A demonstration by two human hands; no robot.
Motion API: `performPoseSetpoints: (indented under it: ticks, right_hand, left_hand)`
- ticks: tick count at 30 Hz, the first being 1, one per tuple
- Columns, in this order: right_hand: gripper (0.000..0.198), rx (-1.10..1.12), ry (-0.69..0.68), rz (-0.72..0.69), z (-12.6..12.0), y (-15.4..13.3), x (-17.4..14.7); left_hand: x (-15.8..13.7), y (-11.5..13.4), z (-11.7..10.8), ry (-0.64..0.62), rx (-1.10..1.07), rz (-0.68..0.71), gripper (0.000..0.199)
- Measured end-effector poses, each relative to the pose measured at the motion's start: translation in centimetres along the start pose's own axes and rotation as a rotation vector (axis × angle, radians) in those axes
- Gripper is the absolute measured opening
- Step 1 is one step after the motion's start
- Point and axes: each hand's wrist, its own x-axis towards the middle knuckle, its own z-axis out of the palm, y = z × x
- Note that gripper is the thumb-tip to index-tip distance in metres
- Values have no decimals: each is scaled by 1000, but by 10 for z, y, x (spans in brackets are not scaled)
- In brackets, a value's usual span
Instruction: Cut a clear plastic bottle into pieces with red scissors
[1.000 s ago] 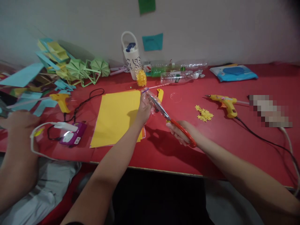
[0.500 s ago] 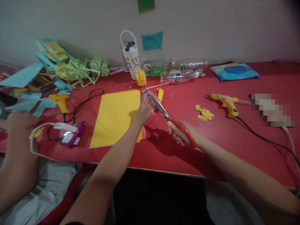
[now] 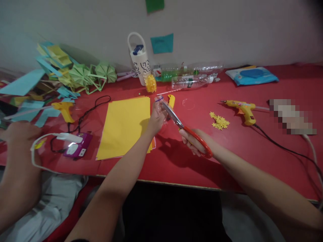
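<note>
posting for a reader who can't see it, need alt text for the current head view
A person's right hand holds red-handled scissors, blades at a clear plastic piece in the left hand, above a red table. Yellow paper lies on the left, yellow stars and a glue gun on the right.

White tumbler (image 3: 140,65), blue pack (image 3: 264,78), wall note (image 3: 162,44) — teal

Reference: red surface (image 3: 189,174). Below its near edge: plain black garment (image 3: 174,211). Left forearm (image 3: 128,168): bare, ending at a dark sleeve edge (image 3: 80,240), also below the surface. Right forearm (image 3: 249,178): bare. Left hand (image 3: 156,119), right hand (image 3: 205,137): bare.
</note>
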Motion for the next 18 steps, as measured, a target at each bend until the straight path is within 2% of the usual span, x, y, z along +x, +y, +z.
performPoseSetpoints:
  ticks: [4, 13, 18]
  right_hand:
    - [56, 11, 6, 6, 0, 0, -1]
    - [56, 4, 48, 46, 2, -2, -1]
    - [55, -1, 50, 20, 3, -2, 0]
  left_hand:
    - [0, 0, 0, 0, 1, 30, 24]
    - [-1, 4, 0, 8, 38, 6, 25]
    - [-3, 10, 2, 18, 10, -12, 26]
